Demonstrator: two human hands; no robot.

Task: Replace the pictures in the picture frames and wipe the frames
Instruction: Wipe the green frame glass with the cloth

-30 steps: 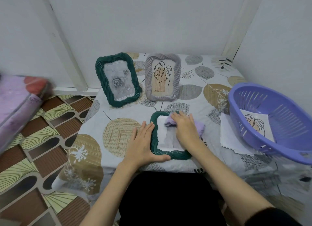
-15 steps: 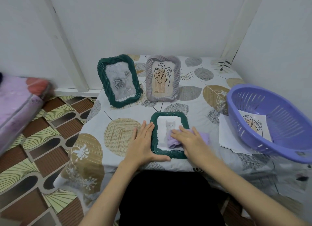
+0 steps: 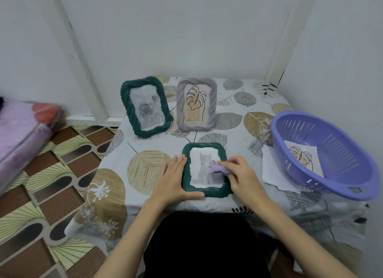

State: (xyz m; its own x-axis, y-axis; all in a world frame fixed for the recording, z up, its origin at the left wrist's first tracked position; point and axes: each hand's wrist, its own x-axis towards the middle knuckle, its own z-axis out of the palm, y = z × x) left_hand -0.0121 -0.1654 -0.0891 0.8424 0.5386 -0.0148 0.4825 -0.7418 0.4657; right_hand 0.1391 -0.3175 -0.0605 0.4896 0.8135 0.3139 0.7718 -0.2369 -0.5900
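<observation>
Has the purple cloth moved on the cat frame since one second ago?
Yes. The purple cloth went from the cat frame's top edge down to its right middle.

We see a table under a leaf-print cloth point(image 3: 145, 167): two frames point(image 3: 145, 106) point(image 3: 195, 104) at twelve o'clock, one point(image 3: 205, 169) flat at centre, papers point(image 3: 269, 172) and basket point(image 3: 323, 153) at three

Left hand point(image 3: 174, 179) flat, fingers straight; right hand point(image 3: 241, 174) curled.
</observation>
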